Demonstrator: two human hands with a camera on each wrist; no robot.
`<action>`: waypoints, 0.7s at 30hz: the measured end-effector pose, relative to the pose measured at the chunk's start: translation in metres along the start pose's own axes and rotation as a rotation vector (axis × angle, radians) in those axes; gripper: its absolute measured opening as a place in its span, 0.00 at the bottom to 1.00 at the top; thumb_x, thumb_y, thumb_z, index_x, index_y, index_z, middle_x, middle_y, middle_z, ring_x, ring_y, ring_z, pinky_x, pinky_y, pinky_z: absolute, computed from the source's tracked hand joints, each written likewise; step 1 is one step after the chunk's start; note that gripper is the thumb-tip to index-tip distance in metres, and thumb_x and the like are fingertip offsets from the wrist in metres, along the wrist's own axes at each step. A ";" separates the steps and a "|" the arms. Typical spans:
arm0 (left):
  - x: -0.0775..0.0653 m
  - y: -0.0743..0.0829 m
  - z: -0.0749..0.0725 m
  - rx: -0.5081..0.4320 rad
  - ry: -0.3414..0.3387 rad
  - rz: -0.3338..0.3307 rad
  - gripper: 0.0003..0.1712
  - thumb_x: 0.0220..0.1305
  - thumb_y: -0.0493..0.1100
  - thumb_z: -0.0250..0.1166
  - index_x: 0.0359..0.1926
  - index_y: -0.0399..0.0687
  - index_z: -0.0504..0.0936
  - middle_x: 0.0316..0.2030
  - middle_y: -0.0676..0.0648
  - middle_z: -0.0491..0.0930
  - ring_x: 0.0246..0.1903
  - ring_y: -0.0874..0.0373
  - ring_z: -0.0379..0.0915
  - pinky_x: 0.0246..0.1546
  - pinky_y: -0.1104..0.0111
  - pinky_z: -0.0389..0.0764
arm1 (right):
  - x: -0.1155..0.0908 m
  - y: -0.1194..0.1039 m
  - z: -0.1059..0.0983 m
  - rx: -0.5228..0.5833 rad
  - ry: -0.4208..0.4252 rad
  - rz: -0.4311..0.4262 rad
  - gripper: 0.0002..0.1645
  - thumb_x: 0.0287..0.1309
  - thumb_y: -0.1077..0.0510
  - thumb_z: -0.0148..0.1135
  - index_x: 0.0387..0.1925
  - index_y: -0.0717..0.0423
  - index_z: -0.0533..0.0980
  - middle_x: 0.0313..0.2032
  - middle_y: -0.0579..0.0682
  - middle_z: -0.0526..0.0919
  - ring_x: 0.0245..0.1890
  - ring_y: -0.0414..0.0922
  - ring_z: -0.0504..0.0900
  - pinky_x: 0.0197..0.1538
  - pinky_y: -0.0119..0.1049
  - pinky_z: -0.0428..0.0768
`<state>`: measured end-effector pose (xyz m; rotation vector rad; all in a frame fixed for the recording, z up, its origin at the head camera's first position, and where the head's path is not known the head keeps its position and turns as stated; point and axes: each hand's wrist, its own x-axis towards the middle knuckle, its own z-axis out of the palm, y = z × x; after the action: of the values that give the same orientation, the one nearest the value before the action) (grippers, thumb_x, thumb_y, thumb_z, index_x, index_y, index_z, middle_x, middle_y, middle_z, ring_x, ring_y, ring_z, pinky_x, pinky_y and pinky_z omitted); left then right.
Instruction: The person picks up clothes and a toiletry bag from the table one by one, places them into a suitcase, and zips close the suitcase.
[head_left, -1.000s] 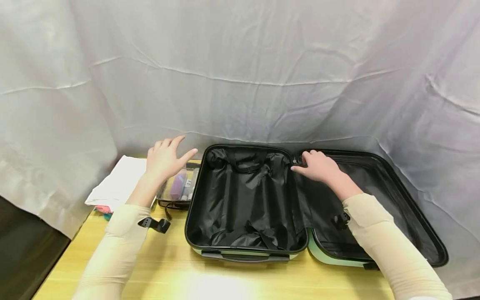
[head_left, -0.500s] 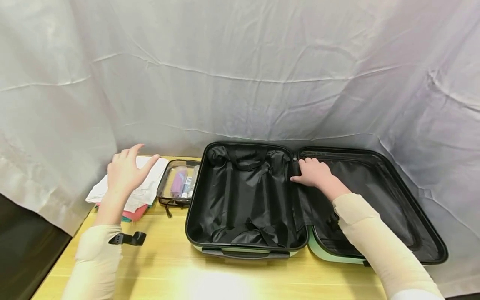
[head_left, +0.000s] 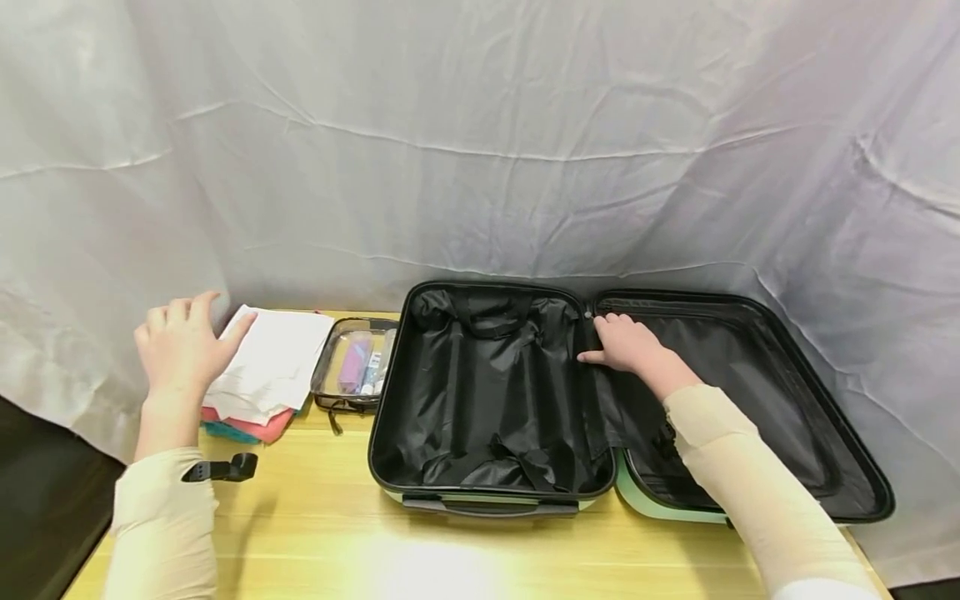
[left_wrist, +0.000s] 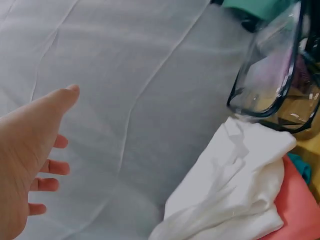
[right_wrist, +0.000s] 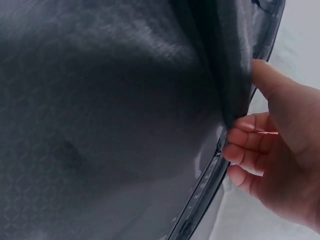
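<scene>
A suitcase (head_left: 491,392) with a black interior and pale green shell lies open flat on the table. My right hand (head_left: 628,343) is at the hinge between its halves. In the right wrist view, thumb and curled fingers pinch the black lining (right_wrist: 235,75) along that edge. My left hand (head_left: 183,350) hovers, fingers spread and holding nothing, left of a folded white cloth (head_left: 277,358). Red cloth (head_left: 270,427) and teal cloth (head_left: 225,431) show beneath the white one. In the left wrist view, the white cloth (left_wrist: 230,185) lies to the right of my hand.
Between the cloths and the suitcase sits a clear pouch (head_left: 324,379) with black trim, holding a purple item and small bottles. A grey curtain (head_left: 480,167) hangs behind the wooden table (head_left: 322,517). The suitcase's other half (head_left: 750,392) extends far right.
My left hand has moved left, from over the pouch and past the cloths, uncovering both. My right hand has lowered slightly to the lining at the hinge.
</scene>
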<state>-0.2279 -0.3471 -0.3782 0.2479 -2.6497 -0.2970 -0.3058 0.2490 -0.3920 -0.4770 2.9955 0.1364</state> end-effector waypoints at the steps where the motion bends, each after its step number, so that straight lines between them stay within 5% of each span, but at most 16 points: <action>1: 0.001 -0.003 0.001 0.013 -0.001 -0.007 0.42 0.64 0.73 0.49 0.63 0.45 0.69 0.58 0.28 0.68 0.52 0.23 0.58 0.49 0.34 0.57 | 0.000 0.001 0.001 0.000 0.002 0.004 0.40 0.59 0.34 0.61 0.51 0.67 0.72 0.46 0.65 0.77 0.47 0.63 0.77 0.46 0.58 0.77; 7: 0.011 -0.015 0.011 0.041 -0.017 -0.023 0.43 0.65 0.73 0.47 0.62 0.42 0.68 0.57 0.27 0.67 0.51 0.24 0.57 0.48 0.34 0.56 | 0.000 0.004 0.001 0.014 0.012 0.030 0.39 0.56 0.32 0.62 0.43 0.65 0.72 0.40 0.62 0.78 0.41 0.61 0.78 0.41 0.56 0.78; 21: 0.022 -0.040 0.062 0.066 -0.024 -0.047 0.37 0.69 0.64 0.49 0.59 0.34 0.66 0.51 0.25 0.67 0.51 0.24 0.57 0.47 0.35 0.57 | 0.003 0.002 0.003 0.032 0.013 0.054 0.37 0.54 0.31 0.64 0.38 0.63 0.74 0.35 0.60 0.80 0.36 0.59 0.79 0.36 0.54 0.79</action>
<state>-0.2707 -0.3802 -0.4332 0.3303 -2.6836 -0.2291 -0.3088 0.2500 -0.3948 -0.3961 3.0196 0.0899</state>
